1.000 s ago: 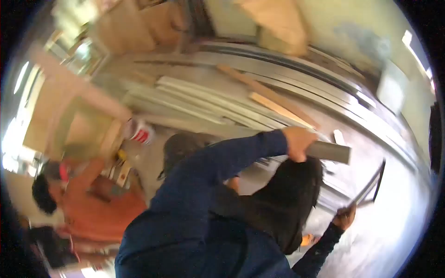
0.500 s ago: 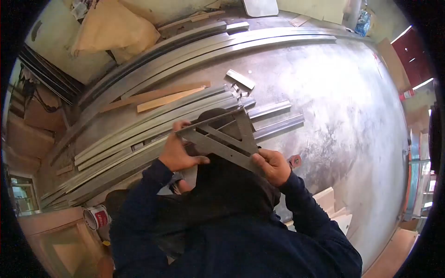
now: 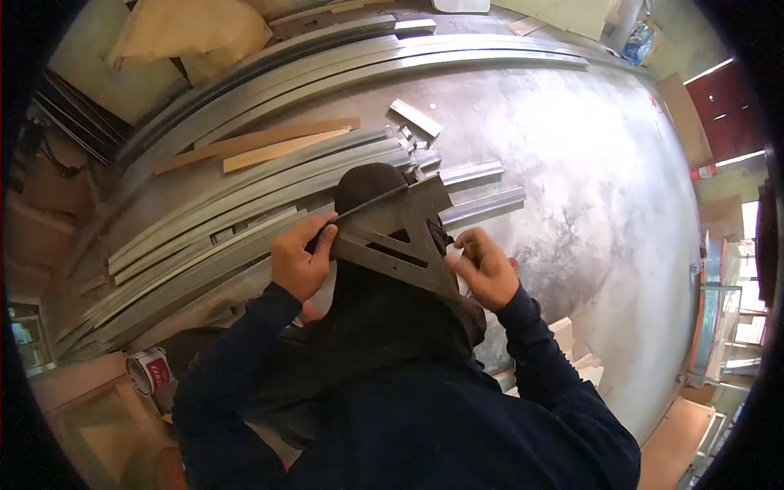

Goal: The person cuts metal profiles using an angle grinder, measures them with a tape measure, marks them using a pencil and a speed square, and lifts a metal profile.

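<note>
My left hand [image 3: 300, 257] pinches the left corner of a dark triangular metal square [image 3: 380, 257], which lies over my dark-clothed knee [image 3: 371, 186]. The square has cut-out slots and a long raised edge running up to the right. Beside its right side is my right hand [image 3: 487, 268], its fingers curled near the metal; whether they touch the square or hold something small is hidden.
Long metal profiles [image 3: 269, 192] lie on the floor to the left, with wooden strips [image 3: 286, 147] beyond them. A short metal piece [image 3: 416, 118] lies ahead. A labelled bucket [image 3: 149, 371] stands lower left, and wood pieces [image 3: 563, 335] lie right.
From one second ago, the view has swung round and both hands have come together at the square. Since half a second ago, my right hand has come off the square's lower right corner and curled.
</note>
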A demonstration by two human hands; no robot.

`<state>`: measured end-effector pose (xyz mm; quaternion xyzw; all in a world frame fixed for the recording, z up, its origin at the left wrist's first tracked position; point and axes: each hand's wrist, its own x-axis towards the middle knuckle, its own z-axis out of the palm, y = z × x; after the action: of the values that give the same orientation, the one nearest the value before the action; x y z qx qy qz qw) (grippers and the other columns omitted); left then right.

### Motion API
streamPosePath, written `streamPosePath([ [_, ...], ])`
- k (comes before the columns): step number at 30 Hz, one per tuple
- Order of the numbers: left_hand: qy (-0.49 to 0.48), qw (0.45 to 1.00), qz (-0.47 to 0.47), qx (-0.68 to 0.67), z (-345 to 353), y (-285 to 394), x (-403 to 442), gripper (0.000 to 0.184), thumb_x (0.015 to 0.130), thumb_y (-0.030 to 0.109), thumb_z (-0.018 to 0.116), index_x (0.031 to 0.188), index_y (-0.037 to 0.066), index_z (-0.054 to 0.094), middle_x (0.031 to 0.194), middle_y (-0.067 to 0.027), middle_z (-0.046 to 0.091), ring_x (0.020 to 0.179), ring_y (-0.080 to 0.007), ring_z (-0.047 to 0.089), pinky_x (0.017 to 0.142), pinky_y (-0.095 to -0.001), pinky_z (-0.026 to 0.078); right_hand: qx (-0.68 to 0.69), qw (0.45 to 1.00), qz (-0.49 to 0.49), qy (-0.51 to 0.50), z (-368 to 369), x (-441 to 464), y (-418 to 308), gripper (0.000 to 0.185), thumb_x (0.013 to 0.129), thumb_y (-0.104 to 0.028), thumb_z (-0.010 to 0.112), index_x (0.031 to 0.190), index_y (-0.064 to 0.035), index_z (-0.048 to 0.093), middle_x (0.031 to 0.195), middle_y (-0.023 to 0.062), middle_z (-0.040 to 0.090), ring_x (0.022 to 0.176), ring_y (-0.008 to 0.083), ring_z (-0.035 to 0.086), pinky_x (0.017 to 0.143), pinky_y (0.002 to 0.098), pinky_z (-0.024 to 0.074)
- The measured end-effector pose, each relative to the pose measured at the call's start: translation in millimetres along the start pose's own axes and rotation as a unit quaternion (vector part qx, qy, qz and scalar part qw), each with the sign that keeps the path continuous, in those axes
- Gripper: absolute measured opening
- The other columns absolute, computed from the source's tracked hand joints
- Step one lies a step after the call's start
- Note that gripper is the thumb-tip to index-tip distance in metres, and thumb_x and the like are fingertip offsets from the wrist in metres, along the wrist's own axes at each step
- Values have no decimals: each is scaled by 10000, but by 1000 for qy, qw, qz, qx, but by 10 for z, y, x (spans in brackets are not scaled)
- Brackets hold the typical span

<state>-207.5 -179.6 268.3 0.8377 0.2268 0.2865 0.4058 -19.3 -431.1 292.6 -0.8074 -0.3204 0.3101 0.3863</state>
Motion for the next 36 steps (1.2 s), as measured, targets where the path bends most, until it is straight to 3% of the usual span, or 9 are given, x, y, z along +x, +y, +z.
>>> streamPosePath([
  [1, 11, 1000, -4, 1, 22, -3, 10, 205, 933, 195, 682, 1082, 64, 734, 986, -178, 729, 910, -329, 716, 773, -356, 545, -2, 1000, 3, -1, -47, 33, -13, 275, 955, -220, 627, 1106, -3, 548, 699, 136, 591, 614, 213, 563, 580, 377, 454],
  [3, 16, 1000, -9, 1, 58, 9, 29, 194, 933, 195, 683, 1068, 68, 740, 975, -176, 731, 893, -327, 721, 757, -352, 547, -84, 966, -216, 116, -154, 98, -122, 224, 953, -104, 562, 1156, -11, 560, 798, 169, 666, 704, 276, 658, 619, 418, 493],
  [4, 12, 1000, -18, 1, 72, 24, 39, 192, 932, 195, 686, 1067, 71, 740, 969, -176, 732, 889, -321, 722, 755, -350, 547, -153, 959, -208, 120, -217, 84, -283, 275, 929, -2, 514, 1201, -18, 548, 843, 195, 692, 765, 350, 693, 654, 427, 534],
  [5, 8, 1000, -27, 1, 87, 38, 55, 189, 930, 195, 688, 1067, 74, 740, 964, -175, 732, 884, -315, 724, 754, -348, 546, -152, 959, -204, 122, -230, 73, -374, 275, 929, -2, 514, 1201, -18, 548, 843, 195, 692, 765, 350, 693, 654, 427, 534],
  [8, 23, 999, -25, -31, 198, -11, 123, 181, 927, 193, 694, 1059, 79, 743, 949, -179, 732, 867, -310, 726, 749, -344, 544, -29, 979, -151, 134, -140, 118, -553, 296, 919, -1, 580, 1210, -38, 546, 866, 201, 698, 749, 380, 702, 651, 380, 568],
  [13, 33, 999, -19, -8, 211, 59, 110, 164, 925, 178, 695, 1038, 72, 748, 927, -176, 736, 834, -283, 727, 724, -327, 537, -151, 955, -194, 167, -27, 176, -508, 227, 907, -90, 653, 1120, -54, 582, 871, 179, 703, 753, 353, 704, 658, 398, 568],
  [16, 32, 999, -19, -8, 205, 48, 95, 163, 927, 172, 691, 1033, 61, 747, 904, -170, 738, 809, -253, 725, 708, -319, 533, -182, 927, -259, 200, 4, 206, -542, 235, 874, -76, 652, 1098, -44, 587, 851, 170, 690, 746, 358, 691, 656, 411, 563],
  [18, 32, 999, -18, -19, 229, 27, 81, 164, 929, 169, 688, 1033, 55, 746, 893, -167, 738, 798, -238, 723, 700, -317, 531, -202, 917, -277, 202, 29, 211, -527, 195, 845, 5, 661, 1038, -11, 635, 839, 171, 702, 726, 306, 711, 633, 362, 562],
  [36, 42, 999, -7, 11, 231, 11, 76, 166, 928, 152, 685, 1024, 33, 749, 912, -171, 746, 826, -250, 734, 742, -324, 548, -246, 924, -241, 164, 110, 236, -450, 166, 887, -80, 642, 1042, -28, 609, 812, 157, 685, 726, 336, 682, 622, 414, 540],
])
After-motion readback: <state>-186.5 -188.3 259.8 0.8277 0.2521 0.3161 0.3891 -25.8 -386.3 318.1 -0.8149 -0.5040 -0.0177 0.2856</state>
